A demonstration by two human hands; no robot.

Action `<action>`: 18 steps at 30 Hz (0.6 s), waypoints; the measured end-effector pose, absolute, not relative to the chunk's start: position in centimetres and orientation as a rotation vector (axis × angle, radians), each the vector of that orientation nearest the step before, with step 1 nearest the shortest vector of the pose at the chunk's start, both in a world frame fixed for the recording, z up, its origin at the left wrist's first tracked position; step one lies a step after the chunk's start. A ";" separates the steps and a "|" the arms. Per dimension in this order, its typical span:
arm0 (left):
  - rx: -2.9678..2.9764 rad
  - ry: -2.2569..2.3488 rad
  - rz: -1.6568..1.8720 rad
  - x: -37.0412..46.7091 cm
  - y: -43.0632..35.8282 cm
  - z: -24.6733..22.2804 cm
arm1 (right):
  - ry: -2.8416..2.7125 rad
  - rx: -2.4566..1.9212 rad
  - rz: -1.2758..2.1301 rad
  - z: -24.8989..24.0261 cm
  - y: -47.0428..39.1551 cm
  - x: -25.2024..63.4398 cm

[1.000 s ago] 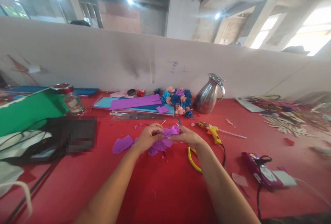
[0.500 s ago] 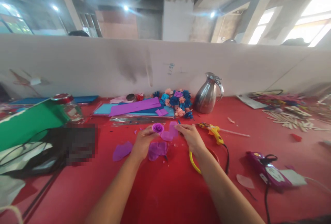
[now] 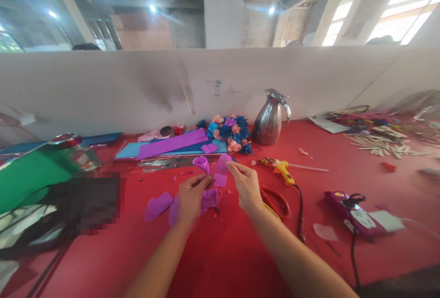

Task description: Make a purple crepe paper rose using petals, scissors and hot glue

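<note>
A rolled purple paper flower stands up from my left hand, whose fingers are pinched around its base. Just to the right, my right hand pinches a rounded purple paper petal between thumb and finger. The petal is close beside the flower, with a small gap between them. Below it a square-cut purple paper piece shows near my left fingertips. More purple paper petals lie on the red table, some partly hidden behind my left hand.
Purple strips, a pile of paper flowers and a steel jug stand at the back. A yellow glue gun, red-handled tool and purple power strip are on the right. A glass jar is left.
My left hand has tilted the flower, so its side shows instead of its spiral top. My right hand has turned and holds the petal nearer the flower. The view has shifted slightly.
</note>
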State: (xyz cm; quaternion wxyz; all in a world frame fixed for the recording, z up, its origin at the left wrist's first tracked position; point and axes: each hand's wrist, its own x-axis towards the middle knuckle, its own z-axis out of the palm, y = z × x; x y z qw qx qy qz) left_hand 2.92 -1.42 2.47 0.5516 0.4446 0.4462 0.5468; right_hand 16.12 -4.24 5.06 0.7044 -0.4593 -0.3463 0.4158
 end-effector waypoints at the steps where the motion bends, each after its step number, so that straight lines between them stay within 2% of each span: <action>1: 1.029 1.046 1.297 3.1 -1.6 2.5 | -0.767 -1.010 0.930 5.1 -4.3 16.0; 18: 1.038 1.051 1.272 3.8 -2.1 2.5 | -0.692 -0.963 0.981 5.4 -4.7 14.9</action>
